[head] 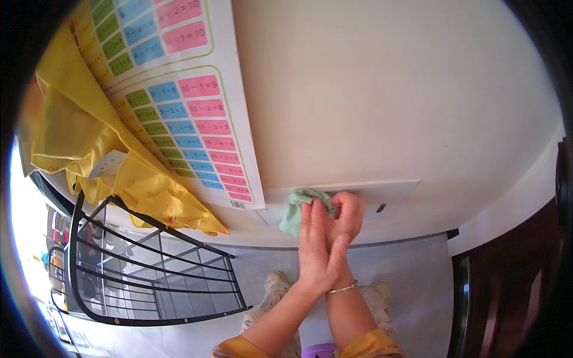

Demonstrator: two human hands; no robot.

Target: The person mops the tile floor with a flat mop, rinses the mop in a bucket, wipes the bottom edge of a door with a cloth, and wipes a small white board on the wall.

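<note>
A crumpled pale green cloth (293,215) is bunched in front of a white wall panel (396,194), low on the wall. My left hand (318,255) has its back towards me, with its straight fingers over the cloth's right side. Crossing behind it, my right hand (351,215) has bent fingers beside the cloth's right edge. The left hand covers part of the right palm, so what the right fingers hold is hidden. A bracelet (344,287) circles my right wrist. Whether the cloth touches the panel is unclear.
A black metal rack (156,286) stands on grey floor tiles (412,277) to the left. Above it hang yellow fabric (103,129) and a wall chart of sums (248,170). A dark wooden door (510,286) is at right. Something purple (318,351) lies near my feet.
</note>
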